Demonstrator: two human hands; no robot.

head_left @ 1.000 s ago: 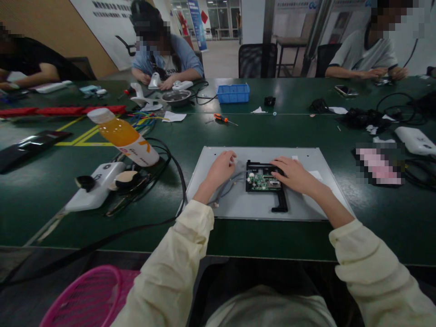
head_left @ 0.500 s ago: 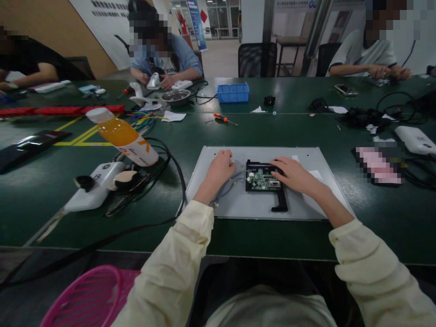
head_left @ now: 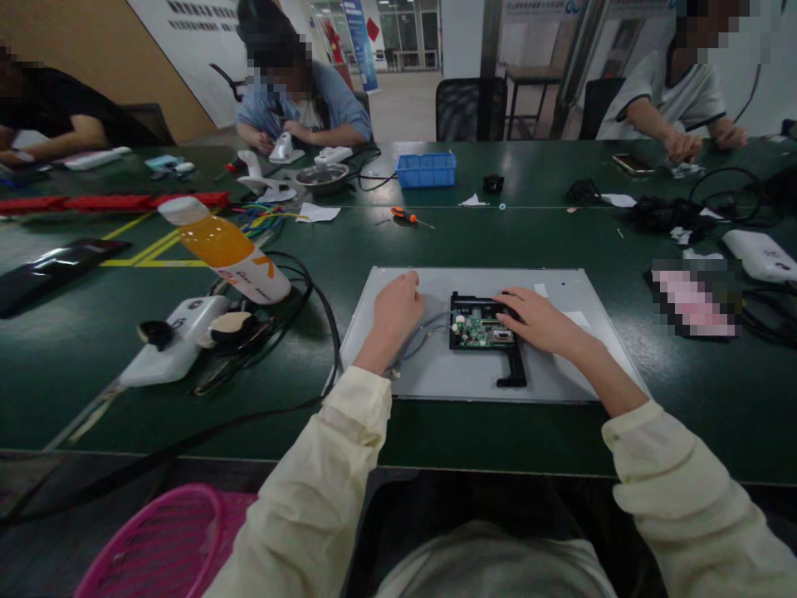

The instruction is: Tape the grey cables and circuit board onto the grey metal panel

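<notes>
A grey flat metal panel [head_left: 429, 382] lies on the table in front of me. On it is a black plastic frame [head_left: 514, 365] with a green circuit board [head_left: 478, 331] inside. My right hand [head_left: 540, 322] rests over the frame's upper right corner, fingers and thumb gripping its edge beside the board. Left of the frame, my left hand [head_left: 398, 316] is closed above the panel, its fingertips turned away; whatever they hold is hidden. Thin grey cables [head_left: 416, 345] run from the board's left side toward the left hand's wrist.
A drink bottle [head_left: 233, 257] leans at the left, by a white device [head_left: 178, 340] and black cables. An orange screwdriver [head_left: 408, 217] and a blue basket [head_left: 427, 170] lie beyond the panel. A pink-screened phone [head_left: 691, 301] is at the right. Several people sit around the table.
My left hand has turned slightly and shifted a little left; a small pale bit at its fingertips no longer shows. My right hand stays put. The person at far right has moved an arm.
</notes>
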